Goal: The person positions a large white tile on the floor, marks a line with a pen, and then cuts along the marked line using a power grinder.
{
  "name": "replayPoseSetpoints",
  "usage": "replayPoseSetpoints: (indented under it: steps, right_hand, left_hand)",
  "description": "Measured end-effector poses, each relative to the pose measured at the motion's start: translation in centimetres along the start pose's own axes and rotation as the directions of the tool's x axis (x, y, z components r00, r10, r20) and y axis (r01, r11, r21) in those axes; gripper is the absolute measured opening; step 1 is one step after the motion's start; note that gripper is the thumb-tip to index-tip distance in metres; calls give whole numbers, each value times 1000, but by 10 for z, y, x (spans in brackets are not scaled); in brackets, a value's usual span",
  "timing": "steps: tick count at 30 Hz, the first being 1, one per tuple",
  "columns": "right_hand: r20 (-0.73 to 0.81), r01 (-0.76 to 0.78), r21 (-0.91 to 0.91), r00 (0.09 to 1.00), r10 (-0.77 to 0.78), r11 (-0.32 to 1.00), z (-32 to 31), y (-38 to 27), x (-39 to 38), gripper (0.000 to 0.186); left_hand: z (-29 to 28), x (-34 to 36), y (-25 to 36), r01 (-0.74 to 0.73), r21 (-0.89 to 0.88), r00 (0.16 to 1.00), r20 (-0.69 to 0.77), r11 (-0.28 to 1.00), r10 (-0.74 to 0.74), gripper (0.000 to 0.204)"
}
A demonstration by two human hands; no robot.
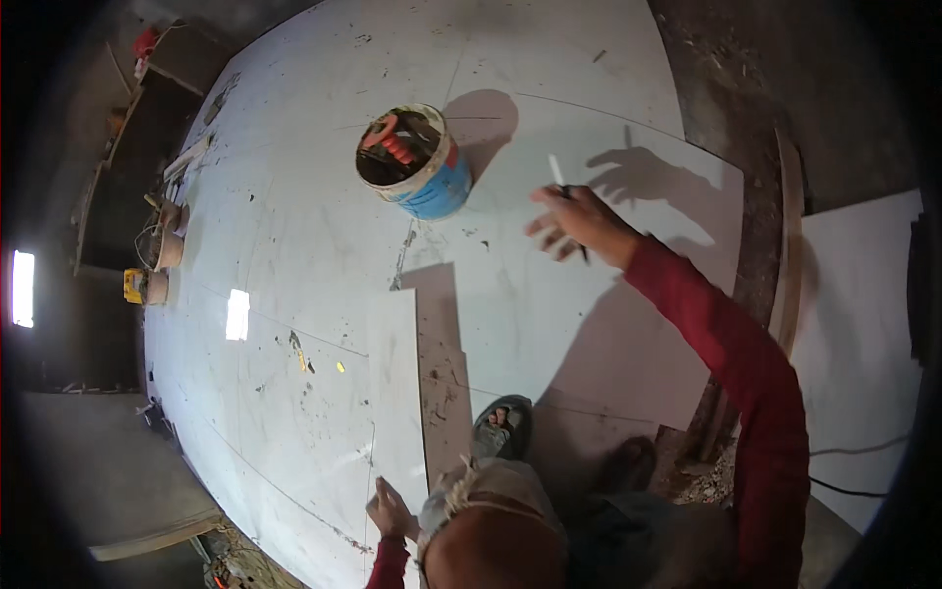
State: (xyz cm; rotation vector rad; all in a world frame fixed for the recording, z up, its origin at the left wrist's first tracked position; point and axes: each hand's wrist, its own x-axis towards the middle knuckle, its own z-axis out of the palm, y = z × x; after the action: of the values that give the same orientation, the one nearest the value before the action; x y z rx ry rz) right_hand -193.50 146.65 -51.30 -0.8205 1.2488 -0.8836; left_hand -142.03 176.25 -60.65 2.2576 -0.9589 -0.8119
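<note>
The head view looks down on a pale tiled floor (294,226). The right hand (579,221), on a red sleeve (726,344), reaches out toward one o'clock; its grip is closed on a thin dark pencil (583,252), with a white stick (556,170) rising from the fingers, probably held ready for marking the large tile (549,324) beneath. So the marker sits inside the grip itself, tip pointing down at the tile.

The left hand (391,510), at six o'clock, rests on the near end of a narrow tile strip (394,393), seemingly steadying it; whether its fingers are curled or flat I cannot tell.

A blue bucket (417,162) with red-handled tools stands at eleven o'clock from the right hand, near but apart. A sandalled foot (500,424) stands between the hands.
</note>
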Motion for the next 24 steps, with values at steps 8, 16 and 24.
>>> replayPoseSetpoints:
  steps: [8,16,24]
  right_hand:
    - [-55,19,294,999,-3,956,102,-39,156,52]
    - [131,76,146,987,-96,986,147,-34,233,37]
    - [-201,37,-849,900,-388,528,-108,45,67,36]
  left_hand:
    - [0,25,-51,-9,54,987,-160,998,17,58]
    - [-24,64,-137,79,135,925,-379,988,-22,44]
    - [-6,33,-17,68,677,997,-74,733,-23,56]
